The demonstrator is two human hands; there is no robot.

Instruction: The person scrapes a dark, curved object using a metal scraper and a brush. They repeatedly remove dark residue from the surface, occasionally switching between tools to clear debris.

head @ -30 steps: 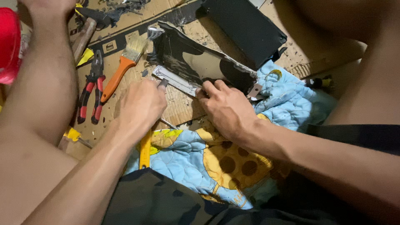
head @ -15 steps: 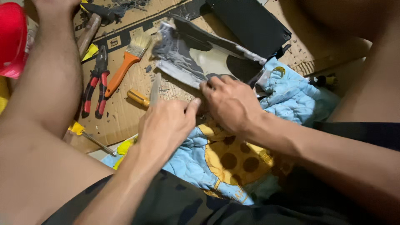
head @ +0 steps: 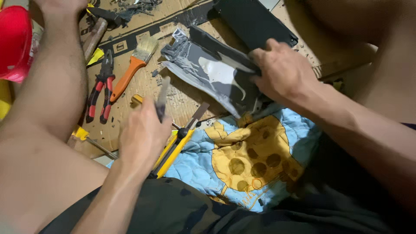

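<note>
My right hand [head: 284, 73] grips the upper right edge of a dark panel piece [head: 212, 71] smeared with grey paste, which lies tilted on the cardboard. My left hand [head: 141, 134] is closed around a thin grey-smeared scraper tool [head: 162, 96] whose blade points up, a short way left of the panel. Just right of that hand a yellow utility knife [head: 175, 149] lies with its blade out toward the panel.
Red-handled pliers [head: 100, 91], an orange-handled paintbrush [head: 130, 71] and a wooden hammer handle [head: 95, 34] lie on the cardboard [head: 182, 104] at left. A red container [head: 15, 41] stands far left. A black flat panel [head: 255, 21] lies behind. A blue and yellow cloth [head: 242, 156] covers my lap.
My left hand pulled back from the panel toward me and now holds the scraper upright. My right hand shifted up to the panel's right edge, and the panel turned.
</note>
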